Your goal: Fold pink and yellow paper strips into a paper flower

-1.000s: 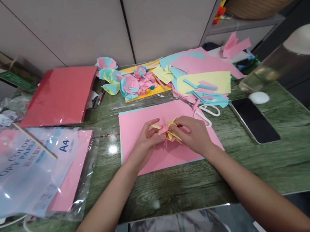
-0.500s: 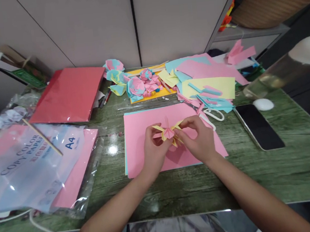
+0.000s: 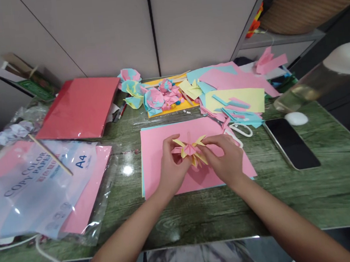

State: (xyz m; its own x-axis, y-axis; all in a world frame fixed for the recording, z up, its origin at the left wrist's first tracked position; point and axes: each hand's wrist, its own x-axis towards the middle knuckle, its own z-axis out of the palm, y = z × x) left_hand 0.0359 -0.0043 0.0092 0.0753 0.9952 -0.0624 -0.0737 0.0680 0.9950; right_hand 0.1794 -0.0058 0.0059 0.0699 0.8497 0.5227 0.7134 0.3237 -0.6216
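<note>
A folded paper flower [image 3: 190,149], pink in the middle with yellow pointed petals, is held between both hands above a stack of pink paper [image 3: 157,143]. My left hand [image 3: 173,166] pinches its left side between thumb and fingers. On the other side, my right hand [image 3: 225,157] grips a petal with thumb and forefinger. Parts of the petals are hidden behind my fingers. Just past my right hand lie white-handled scissors [image 3: 241,130], partly among paper scraps.
Finished paper flowers [image 3: 154,99] and paper offcuts [image 3: 234,99] lie at the back. Left are a red paper pack [image 3: 79,110] and a bag of A4 color paper [image 3: 40,191]. A phone [image 3: 292,143], a white oval object [image 3: 296,118] and a clear bottle [image 3: 307,81] stand right.
My fingers have shifted slightly on the paper flower, and its yellow petals show a little more. The view has moved slightly; both hands remain at the flower.
</note>
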